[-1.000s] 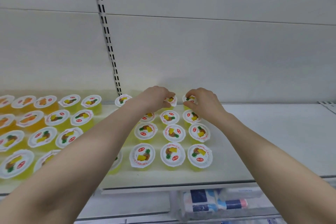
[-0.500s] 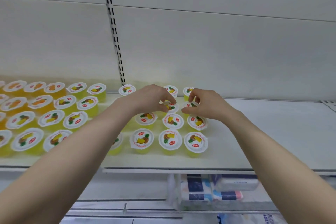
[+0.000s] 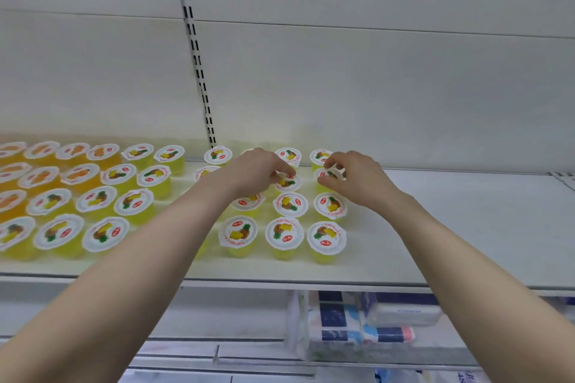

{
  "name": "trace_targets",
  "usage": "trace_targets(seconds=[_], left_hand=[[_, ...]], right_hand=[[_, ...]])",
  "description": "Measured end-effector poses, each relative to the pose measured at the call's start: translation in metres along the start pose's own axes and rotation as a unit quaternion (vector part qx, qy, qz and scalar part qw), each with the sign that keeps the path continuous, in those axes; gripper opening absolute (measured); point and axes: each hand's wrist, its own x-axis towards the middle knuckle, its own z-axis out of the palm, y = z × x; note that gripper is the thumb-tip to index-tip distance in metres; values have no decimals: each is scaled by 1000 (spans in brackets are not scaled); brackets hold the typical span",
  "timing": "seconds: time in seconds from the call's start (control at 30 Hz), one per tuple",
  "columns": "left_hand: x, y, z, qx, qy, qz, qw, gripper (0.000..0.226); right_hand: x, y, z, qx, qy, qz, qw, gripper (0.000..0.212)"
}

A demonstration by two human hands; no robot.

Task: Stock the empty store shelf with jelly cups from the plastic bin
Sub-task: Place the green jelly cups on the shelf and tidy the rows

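Rows of jelly cups block the shelf left; right open.

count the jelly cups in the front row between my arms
3, side by side: the left cup, the middle cup, the right cup. A yellow edge by the left forearm suggests a fourth, mostly hidden.

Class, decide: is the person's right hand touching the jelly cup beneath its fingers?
Touching. The head view shows the right hand pinching that jelly cup by its lid rim, between thumb and curled forefinger.
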Motion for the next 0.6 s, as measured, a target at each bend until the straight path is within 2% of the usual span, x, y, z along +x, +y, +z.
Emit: trace_targets(seconds=[0.1, 0.23, 0.37, 0.6], left_hand=[[-2, 0, -1, 12, -41, 25, 999, 58], [-2, 4, 0, 23, -72, 30, 997, 62], [1, 8, 3, 22, -39, 24, 999, 54], [1, 13, 17, 4, 38, -21, 999, 54]], right_hand=[[-6, 4, -4, 19, -3, -26, 999, 29], [-10, 5, -7, 3, -26, -50, 998, 29], [-10, 5, -7, -1, -27, -60, 998, 27], [-5, 6, -6, -5, -22, -67, 998, 24]])
